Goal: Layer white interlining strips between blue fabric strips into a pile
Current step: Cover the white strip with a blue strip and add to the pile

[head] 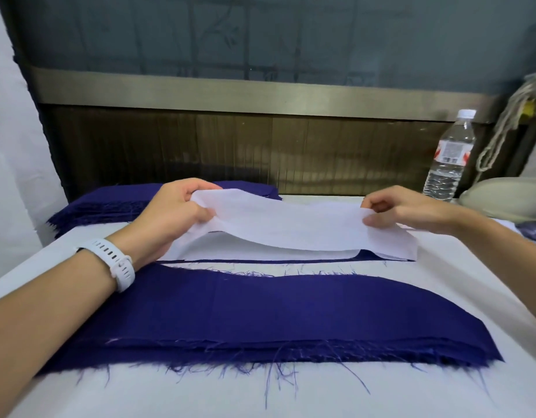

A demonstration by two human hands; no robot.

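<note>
Head view: looks down over a table (pixel 426 387) under white cloth, with both hands raised above its middle
left hand (pixel 170 209): grasps the left end of the white interlining strip (pixel 291 224), thumb on top, fingers curled beneath
right hand (pixel 405 208): pinches the right end between thumb and curled fingertips
white interlining strip: hangs between the two hands, sagging a little in the middle, just above the middle pile (pixel 260 251), drooping onto it at the right front corner
why held so: probably gripped at both ends to keep the limp strip flat and to square it over the pile before lowering
middle pile: white layer on top, thin blue edge along its front; judged to be the layered pile in progress
blue fabric strips (pixel 260 315): stacked nearest the person, frayed along both long edges; likely placed close as supply for the next layer
far blue stack (pixel 110 203): sits behind the left hand at the table's far left
water bottle (pixel 449 155): only container in sight, stands upright at the far right, cap on, clear water inside, well apart from the fabric
</note>
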